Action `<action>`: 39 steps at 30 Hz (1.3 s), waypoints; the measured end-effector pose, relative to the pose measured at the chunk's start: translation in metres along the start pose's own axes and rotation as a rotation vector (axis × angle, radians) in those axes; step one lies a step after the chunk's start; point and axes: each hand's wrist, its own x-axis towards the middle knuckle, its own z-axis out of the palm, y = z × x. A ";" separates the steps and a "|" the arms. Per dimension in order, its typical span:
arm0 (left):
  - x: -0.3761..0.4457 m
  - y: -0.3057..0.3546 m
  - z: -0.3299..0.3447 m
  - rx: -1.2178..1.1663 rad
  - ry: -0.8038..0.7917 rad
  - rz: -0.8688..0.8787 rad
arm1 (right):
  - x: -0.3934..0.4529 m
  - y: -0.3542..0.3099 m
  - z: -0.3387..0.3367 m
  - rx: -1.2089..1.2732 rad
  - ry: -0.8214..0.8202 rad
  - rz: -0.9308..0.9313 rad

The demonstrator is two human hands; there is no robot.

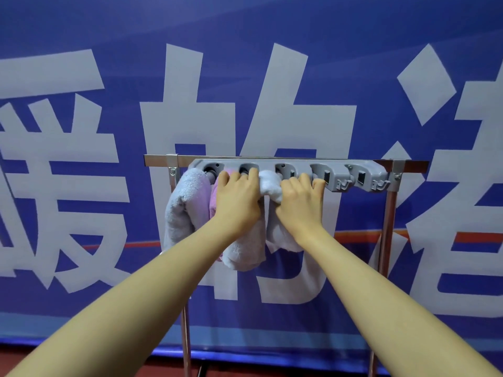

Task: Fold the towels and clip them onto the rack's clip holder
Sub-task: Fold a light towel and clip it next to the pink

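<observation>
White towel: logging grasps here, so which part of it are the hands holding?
Both the left hand and right hand grip the white towel at its bunched top, below the clip holder.

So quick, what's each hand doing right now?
Left hand: fingers curled, gripping the white towel at the clip holder.
Right hand: gripping the same towel.

Both my arms reach straight forward and up, bare to the elbow, wrists close together. My left hand (237,198) is knuckles-up, fingers curled forward and gripping. My right hand (300,201) sits just beside it, fingers bent over and gripping too.
</observation>
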 end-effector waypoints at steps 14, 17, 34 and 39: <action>0.009 -0.020 -0.009 0.014 -0.164 0.203 | -0.028 -0.008 -0.002 0.107 -0.260 0.090; 0.002 -0.019 -0.007 -0.024 -0.172 0.182 | -0.031 -0.011 -0.001 0.147 -0.297 0.124; -0.043 -0.043 -0.026 0.203 -0.212 0.458 | -0.069 -0.028 -0.025 0.399 -0.471 0.348; -0.043 -0.044 -0.026 0.158 -0.027 0.472 | -0.062 -0.046 -0.025 0.428 -0.505 0.504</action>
